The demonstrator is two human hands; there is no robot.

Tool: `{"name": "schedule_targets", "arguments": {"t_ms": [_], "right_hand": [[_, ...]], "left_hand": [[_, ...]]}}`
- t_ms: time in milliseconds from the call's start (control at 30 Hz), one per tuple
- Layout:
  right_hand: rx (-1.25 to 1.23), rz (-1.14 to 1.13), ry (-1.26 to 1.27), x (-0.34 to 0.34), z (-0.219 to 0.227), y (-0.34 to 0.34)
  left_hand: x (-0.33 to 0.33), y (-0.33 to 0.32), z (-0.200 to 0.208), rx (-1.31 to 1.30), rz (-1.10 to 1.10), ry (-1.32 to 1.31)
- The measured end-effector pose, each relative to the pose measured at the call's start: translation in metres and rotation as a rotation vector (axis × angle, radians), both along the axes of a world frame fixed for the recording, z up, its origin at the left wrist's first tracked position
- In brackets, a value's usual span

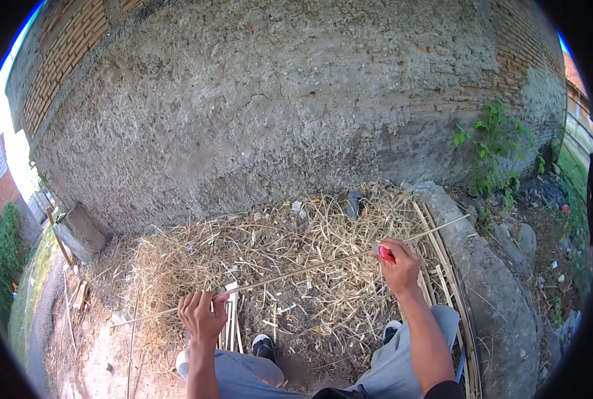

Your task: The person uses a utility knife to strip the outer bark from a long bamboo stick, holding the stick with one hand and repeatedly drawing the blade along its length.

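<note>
A long, thin bamboo strip (296,274) stretches across in front of me, its right end higher in the picture than its left. My left hand (203,316) is closed around it near the left end. A short, pale, flat piece (227,291) shows beside those fingers; whether it is a blade or wood I cannot tell. My right hand (400,267) is closed on the strip further along, with a small red piece (385,253) between the fingers and against the strip. The red piece's kind is partly hidden by the fingers. Both ends of the strip stick out past my hands.
Curly bamboo shavings (176,266) cover the ground between my feet and a rough wall (263,120). Long bamboo strips (450,279) lie along a concrete ledge (489,292) at right. Pale split pieces (230,326) lie by my left leg. A concrete block (83,233) stands at left.
</note>
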State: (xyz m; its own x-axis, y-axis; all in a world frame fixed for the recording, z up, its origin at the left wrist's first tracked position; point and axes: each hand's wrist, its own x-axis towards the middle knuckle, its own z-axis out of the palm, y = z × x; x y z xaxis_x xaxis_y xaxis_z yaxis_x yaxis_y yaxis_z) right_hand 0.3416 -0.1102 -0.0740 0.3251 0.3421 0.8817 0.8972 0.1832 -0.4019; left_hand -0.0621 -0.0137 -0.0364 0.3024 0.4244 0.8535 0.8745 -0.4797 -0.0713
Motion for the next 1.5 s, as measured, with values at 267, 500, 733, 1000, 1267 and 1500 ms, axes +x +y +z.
{"name": "schedule_targets", "arguments": {"t_ms": [267, 500, 733, 1000, 1267, 1500], "right_hand": [[-0.151, 0.131, 0.306, -0.015, -0.003, 0.012], [-0.315, 0.17, 0.517, -0.022, -0.005, 0.015], [-0.414, 0.207, 0.535, -0.034, -0.014, 0.015], [-0.29, 0.452, 0.798, -0.04, -0.004, 0.006], [-0.143, 0.404, 0.865, -0.029, 0.006, 0.007], [-0.201, 0.577, 1.201, -0.032, 0.002, 0.008]], "left_hand": [[0.019, -0.007, 0.045, 0.126, 0.191, -0.245], [0.075, 0.016, 0.006, -1.106, -0.646, -1.461], [0.107, 0.057, 0.006, -1.204, -0.659, -1.789], [0.093, 0.074, 0.143, -0.505, -1.045, -1.59], [0.088, 0.05, 0.269, 0.37, -0.409, -0.369], [0.087, -0.012, 0.153, -0.714, -0.379, 0.287]]}}
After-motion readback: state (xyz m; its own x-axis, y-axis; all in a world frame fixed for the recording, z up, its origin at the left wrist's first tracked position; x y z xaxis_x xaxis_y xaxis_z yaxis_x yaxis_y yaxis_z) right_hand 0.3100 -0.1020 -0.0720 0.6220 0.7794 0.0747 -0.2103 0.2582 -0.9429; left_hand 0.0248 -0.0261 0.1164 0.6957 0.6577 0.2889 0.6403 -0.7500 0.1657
